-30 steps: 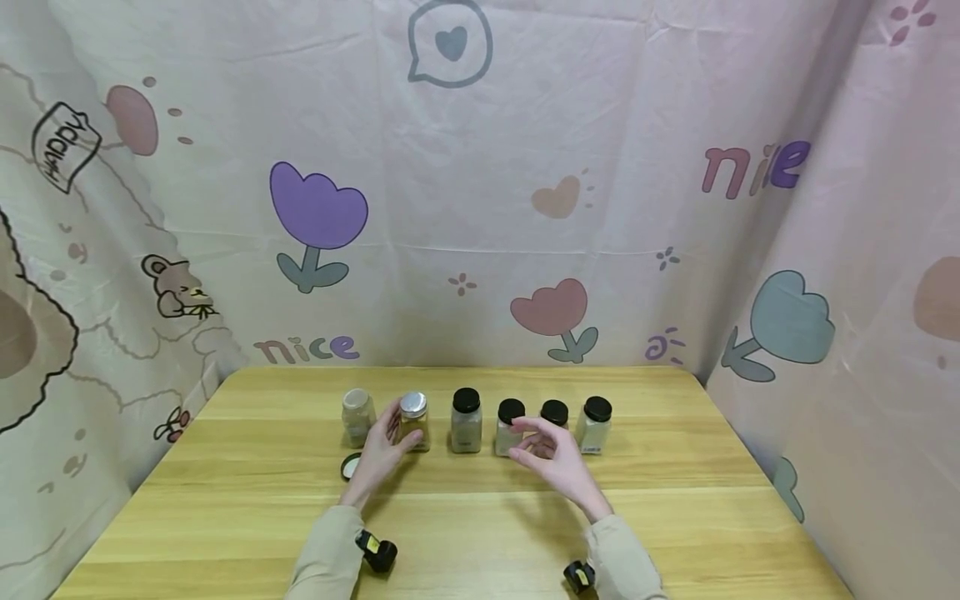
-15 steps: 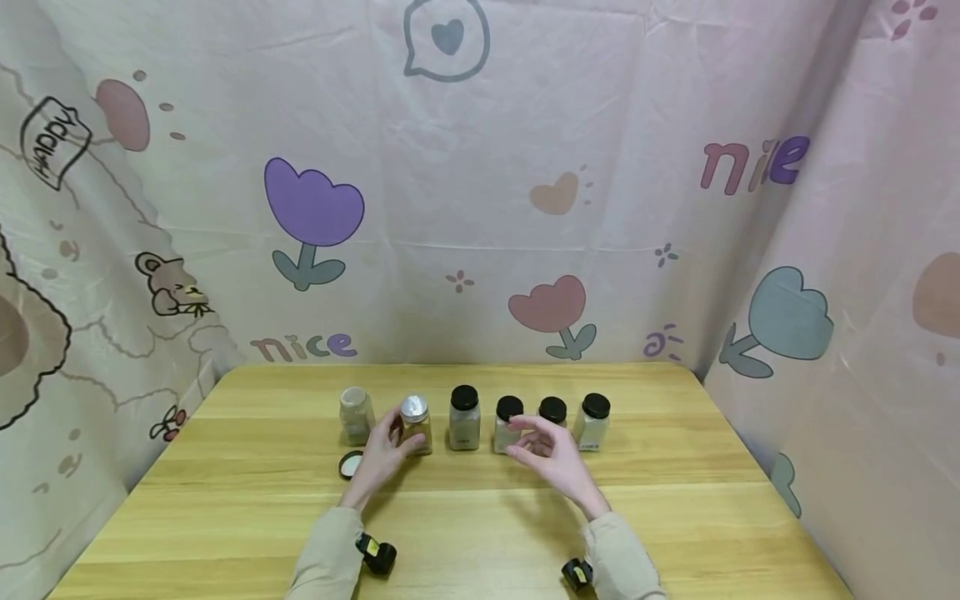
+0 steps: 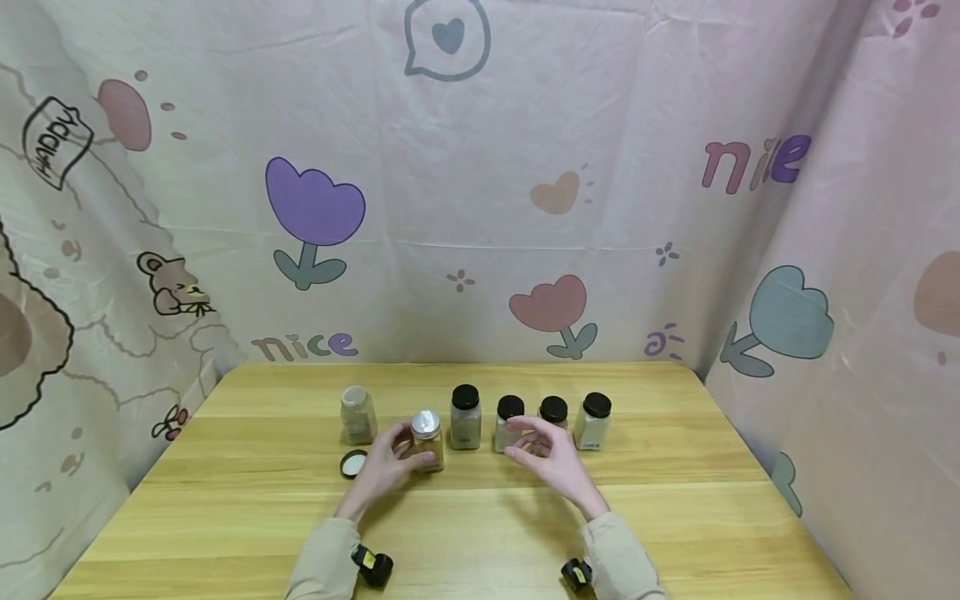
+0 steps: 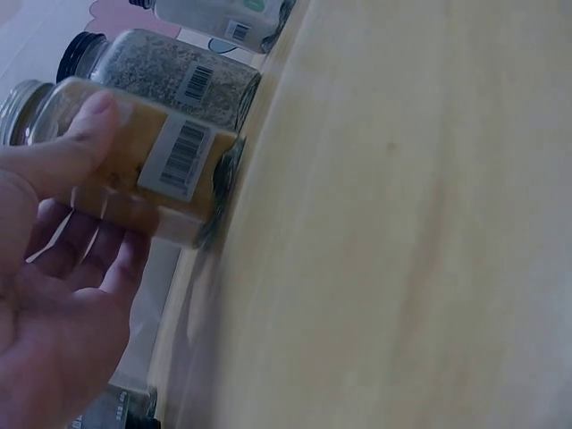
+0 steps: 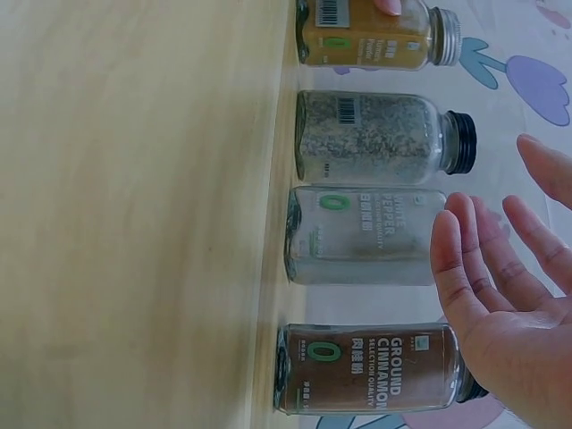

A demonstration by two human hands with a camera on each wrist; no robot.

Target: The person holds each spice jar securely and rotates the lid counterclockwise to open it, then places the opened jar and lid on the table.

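Note:
My left hand (image 3: pixel 388 465) grips a spice jar of yellow-brown powder (image 3: pixel 431 454) with a silver-coloured top. Its thumb lies along the near side, with the fingers behind, in the left wrist view (image 4: pixel 156 165). The jar stands upright; I cannot tell whether its base touches the table. My right hand (image 3: pixel 553 458) holds nothing. Its fingers are loosely bent in front of the white pepper jar (image 5: pixel 362 234) and the ground cinnamon jar (image 5: pixel 366 368). Between the hands stands a black-lidded jar of speckled grey seasoning (image 5: pixel 371 134).
A pale-topped jar (image 3: pixel 357 417) stands at the left of the row. A black lid (image 3: pixel 352 463), white inside, lies in front of it. Another black-lidded jar (image 3: pixel 592 429) ends the row at the right. A patterned cloth (image 3: pixel 450 208) hangs behind the wooden table (image 3: pixel 480 533).
My left hand has moved the yellow-brown spice jar to the right and towards me, away from the pale-topped jar. The right hand stays almost still.

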